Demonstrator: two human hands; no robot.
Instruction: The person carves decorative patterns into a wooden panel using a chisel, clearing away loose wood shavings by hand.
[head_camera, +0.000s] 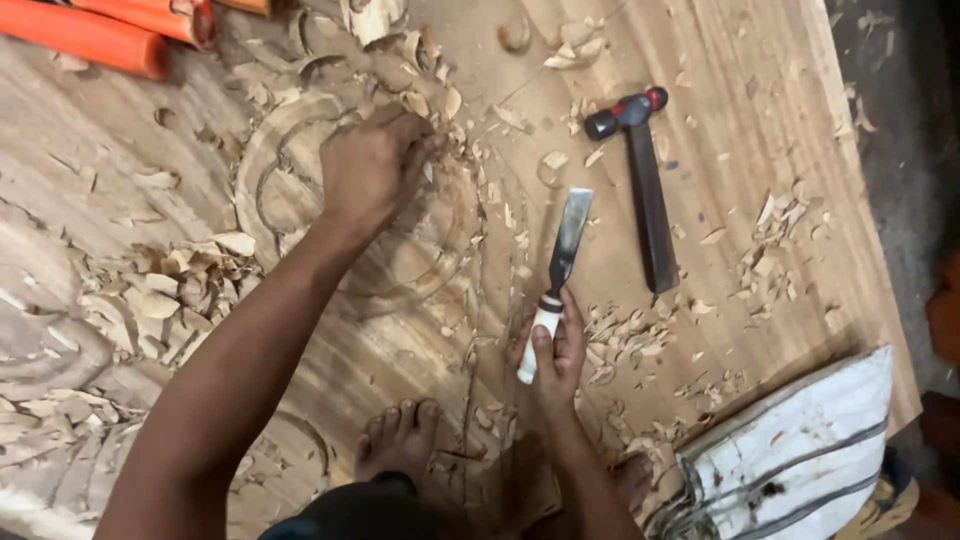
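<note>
Two hands are being used over a carved wooden panel (700, 60). At centre frame, a white-handled chisel (556, 280) is being gripped firmly by the right hand (556, 350), blade pointing toward the top of the frame. Left of centre and higher up, the left hand (372, 170) is being pressed, fingers curled, into wood shavings (160, 295) on the circular relief; whether anything is pinched cannot be told. Chips are probably best cleared before cutting. A hammer (640, 180) is lying to the right.
</note>
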